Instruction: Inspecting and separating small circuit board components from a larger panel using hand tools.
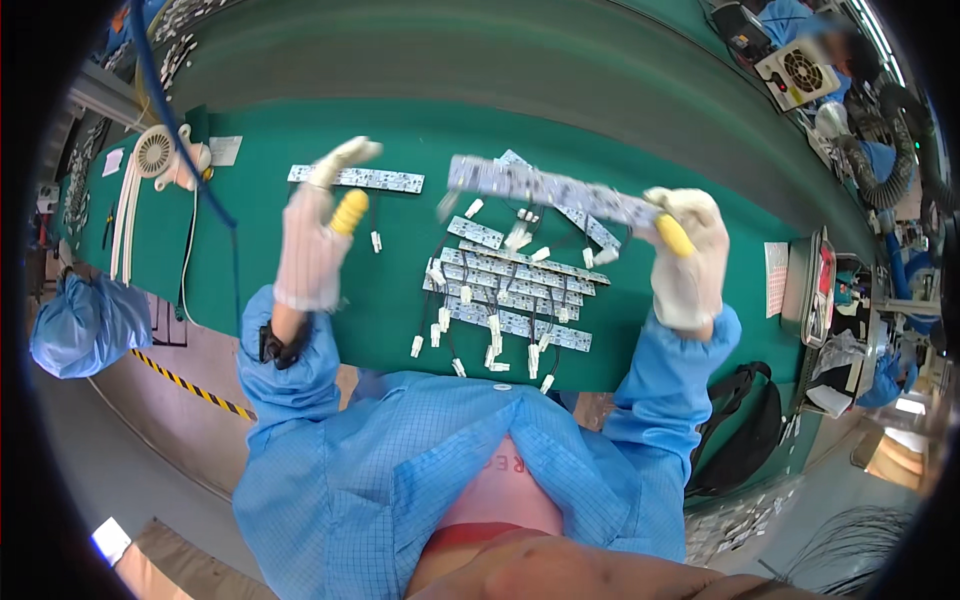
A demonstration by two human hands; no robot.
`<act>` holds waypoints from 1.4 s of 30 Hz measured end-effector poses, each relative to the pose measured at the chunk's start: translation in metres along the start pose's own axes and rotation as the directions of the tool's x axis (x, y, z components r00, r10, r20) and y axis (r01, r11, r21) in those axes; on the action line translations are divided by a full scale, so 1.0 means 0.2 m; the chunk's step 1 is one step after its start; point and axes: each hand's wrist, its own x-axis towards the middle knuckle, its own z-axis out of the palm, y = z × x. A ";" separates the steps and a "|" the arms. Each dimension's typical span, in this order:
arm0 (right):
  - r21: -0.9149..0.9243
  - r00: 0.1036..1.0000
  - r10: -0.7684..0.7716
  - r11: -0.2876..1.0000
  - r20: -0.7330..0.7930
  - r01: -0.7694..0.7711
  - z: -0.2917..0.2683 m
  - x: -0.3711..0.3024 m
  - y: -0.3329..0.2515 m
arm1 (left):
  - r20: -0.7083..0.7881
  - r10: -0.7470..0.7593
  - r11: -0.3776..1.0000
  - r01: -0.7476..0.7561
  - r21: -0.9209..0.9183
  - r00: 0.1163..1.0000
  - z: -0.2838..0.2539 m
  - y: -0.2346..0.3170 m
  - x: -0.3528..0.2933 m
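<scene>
My right hand (692, 262), in a white glove with a yellow finger cot, grips the right end of a long strip circuit board (545, 187). The board is lifted above the bench and a little blurred. My left hand (318, 235), gloved the same way, is open, its fingers stretched out and apart from the thumb. Close by it lies another strip circuit board (395, 181), partly covered by the fingers, with a short lead ending in a white connector (376, 241). Several more strip boards (515, 285) lie stacked in rows between my hands, their dark wires and white plugs (494, 325) pointing toward me.
The boards lie on a green bench mat (250, 290). At the left are a small fan (155, 150), white strips (128, 220) and a hanging blue hose (160, 80). To the right sit a metal tray (812, 290), a printed sheet (776, 278) and a black bag (745, 430). Co-workers' blue sleeves (85, 320) show beyond.
</scene>
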 end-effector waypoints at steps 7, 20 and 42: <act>0.048 0.994 0.090 0.995 0.055 -0.092 0.06 -0.14 -0.05 | 0.327 -0.067 0.795 0.249 -0.554 0.943 0.16 0.28 -0.14; -0.080 0.982 0.140 0.988 0.128 -0.131 0.02 -0.14 -0.07 | 0.109 0.059 0.988 -0.043 -0.145 0.992 0.15 0.24 -0.13; -0.147 0.961 0.250 0.962 0.120 -0.232 0.08 -0.17 -0.20 | -0.010 0.035 0.988 -0.036 -0.151 0.999 0.06 0.19 -0.09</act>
